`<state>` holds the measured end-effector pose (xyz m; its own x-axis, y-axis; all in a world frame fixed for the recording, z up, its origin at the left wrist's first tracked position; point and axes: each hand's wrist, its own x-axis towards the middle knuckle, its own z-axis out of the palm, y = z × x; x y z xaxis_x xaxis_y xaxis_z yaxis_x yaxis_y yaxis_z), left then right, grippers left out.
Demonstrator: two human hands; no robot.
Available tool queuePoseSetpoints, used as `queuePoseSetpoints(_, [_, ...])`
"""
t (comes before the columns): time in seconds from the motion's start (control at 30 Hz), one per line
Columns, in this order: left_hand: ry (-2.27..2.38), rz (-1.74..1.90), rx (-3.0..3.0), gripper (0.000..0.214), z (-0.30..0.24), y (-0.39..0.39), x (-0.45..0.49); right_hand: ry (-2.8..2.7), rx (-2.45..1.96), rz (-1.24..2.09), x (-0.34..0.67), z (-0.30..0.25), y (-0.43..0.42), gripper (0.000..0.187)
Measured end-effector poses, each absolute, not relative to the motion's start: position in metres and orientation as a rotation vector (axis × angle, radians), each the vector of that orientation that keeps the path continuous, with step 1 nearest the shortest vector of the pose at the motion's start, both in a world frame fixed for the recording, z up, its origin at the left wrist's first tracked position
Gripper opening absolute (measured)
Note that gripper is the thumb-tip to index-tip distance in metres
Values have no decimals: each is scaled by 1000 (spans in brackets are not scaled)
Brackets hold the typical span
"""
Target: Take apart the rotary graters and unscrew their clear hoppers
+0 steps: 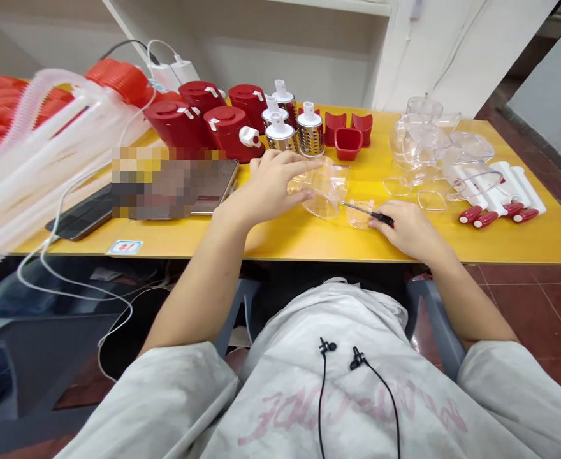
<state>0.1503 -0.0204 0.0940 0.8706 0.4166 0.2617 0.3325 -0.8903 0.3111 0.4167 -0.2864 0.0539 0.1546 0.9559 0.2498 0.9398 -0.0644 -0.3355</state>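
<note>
The left hand [268,188] rests its spread fingers [304,164] on a clear plastic grater housing [321,197] on the yellow worktop [514,245]. The right hand [407,231] pinches a small screwdriver [363,210], its tip apparently over a small clear plastic part [357,220].

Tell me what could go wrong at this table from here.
The small screwdriver in the right hand lies across a small clear plastic piece, so a slip might scratch or crack it. The clear plastic housing appears to lie on its side under the left hand and might roll. The left fingers are also near a steel grater drum, whose perforated surface could nick skin.
</note>
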Motion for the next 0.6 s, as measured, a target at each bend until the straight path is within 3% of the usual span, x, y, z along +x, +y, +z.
queuePoseSetpoints(0.3, [529,596,2757,71,77,-46,178,-1863,-1741,297,432,86,-331,19])
queuePoseSetpoints(0.5, [401,781,2655,109,77,-52,167,-1907,-1586,390,411,84,-326,17])
queuePoseSetpoints(0.6, [246,992,2522,85,86,-62,132,-1911,-1496,401,396,78,-319,13])
